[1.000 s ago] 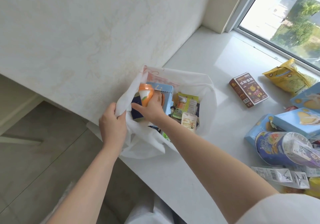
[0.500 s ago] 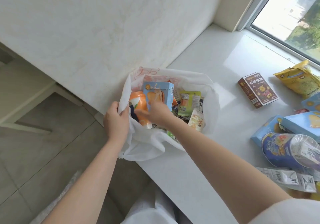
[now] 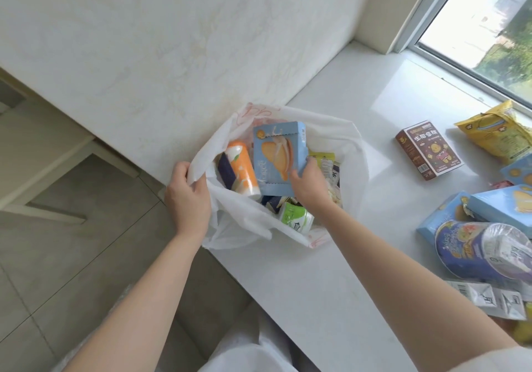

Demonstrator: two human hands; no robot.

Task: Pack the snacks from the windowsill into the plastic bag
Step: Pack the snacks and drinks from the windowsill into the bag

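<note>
Over on the left, the left hand (image 3: 188, 199) grips the rim of the white plastic bag (image 3: 247, 222), fingers curled over a fold of thin, crinkled film and pulling the mouth open at the windowsill's (image 3: 331, 285) near-left corner, right against the pale wall (image 3: 172, 40). Inside the bag, an orange-and-white bottle (image 3: 241, 170) leans against the left wall, a dark blue pack tucked beside it. Next comes the light blue snack box (image 3: 277, 160), upright and tilted a touch, a yellow biscuit printed on its face, and the right hand (image 3: 309, 183) holds it by its lower right corner, fingers wrapped round the edge, inside the bag's mouth. Below it sits a green-and-white cup (image 3: 296, 220), with yellow-green packets behind the hand. The bag hangs partly over the sill's front edge, floor tiles below; bare white sill stretches in front and to the right of it. Further right, well apart from the bag, lies a dark brown box (image 3: 427, 150) flat on the sill, then a yellow pouch (image 3: 501, 132) near the window frame (image 3: 431, 52). At the far right, crowded together: more light blue boxes (image 3: 506, 207), a round blue tub (image 3: 475, 252) on its side, and a silver sachet strip (image 3: 489, 299) nearest the sill's front.
</note>
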